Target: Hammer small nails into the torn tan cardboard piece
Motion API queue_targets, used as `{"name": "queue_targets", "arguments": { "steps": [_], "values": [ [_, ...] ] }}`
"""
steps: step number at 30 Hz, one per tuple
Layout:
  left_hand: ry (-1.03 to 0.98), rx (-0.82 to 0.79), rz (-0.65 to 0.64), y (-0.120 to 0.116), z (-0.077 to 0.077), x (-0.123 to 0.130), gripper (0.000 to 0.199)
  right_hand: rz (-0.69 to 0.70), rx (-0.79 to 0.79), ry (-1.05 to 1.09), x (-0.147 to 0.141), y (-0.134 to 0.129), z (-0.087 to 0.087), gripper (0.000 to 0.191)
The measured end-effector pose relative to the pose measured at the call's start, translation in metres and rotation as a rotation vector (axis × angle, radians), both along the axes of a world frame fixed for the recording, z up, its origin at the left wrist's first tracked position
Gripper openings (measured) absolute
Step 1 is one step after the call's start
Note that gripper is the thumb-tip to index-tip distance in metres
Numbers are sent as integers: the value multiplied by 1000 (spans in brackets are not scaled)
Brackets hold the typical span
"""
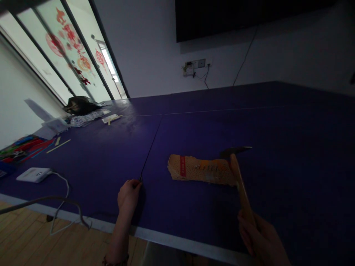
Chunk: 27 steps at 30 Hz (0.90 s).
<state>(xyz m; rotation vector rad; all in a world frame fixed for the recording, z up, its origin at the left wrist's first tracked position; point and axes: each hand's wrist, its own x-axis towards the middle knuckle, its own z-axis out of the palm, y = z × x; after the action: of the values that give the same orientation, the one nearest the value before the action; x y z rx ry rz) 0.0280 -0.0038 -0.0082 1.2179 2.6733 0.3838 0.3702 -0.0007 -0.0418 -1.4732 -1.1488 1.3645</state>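
My right hand [260, 236] is wrapped round the wooden handle of a hammer [244, 192]. The dark metal head of the hammer is just above the right end of a worn, light-brown board [191, 170]; whether they touch I cannot tell. A red printed label crosses the board near its left end, and several thin nail-like pieces show along its middle. Left of the board, my left hand [129, 194] is closed in a pinch low over the table. From its fingertips pokes a small thin dark piece [141, 178], too small to name surely.
The dark blue table [180, 133] has seams and a pale front edge. At the left lie a white device [33, 174] with a cable, coloured tools [26, 147] and thin sticks [58, 146]. A dark bag [81, 105] stands farther back. Wall sockets [198, 63] are behind the table.
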Motion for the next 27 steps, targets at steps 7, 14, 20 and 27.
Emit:
{"name": "queue_targets", "arguments": {
  "steps": [7,14,20,27],
  "values": [
    [19,45,-38,2,-4,2,22,-14,-18,16,4,2,-14,34],
    [19,151,-125,5,-12,5,17,35,-6,-38,5,4,-9,35],
    [28,228,-120,5,-19,0,27,55,18,-77,5,5,-4,35],
    [38,190,-175,4,-13,5,24,33,29,-70,3,5,0,32]
  ]
}}
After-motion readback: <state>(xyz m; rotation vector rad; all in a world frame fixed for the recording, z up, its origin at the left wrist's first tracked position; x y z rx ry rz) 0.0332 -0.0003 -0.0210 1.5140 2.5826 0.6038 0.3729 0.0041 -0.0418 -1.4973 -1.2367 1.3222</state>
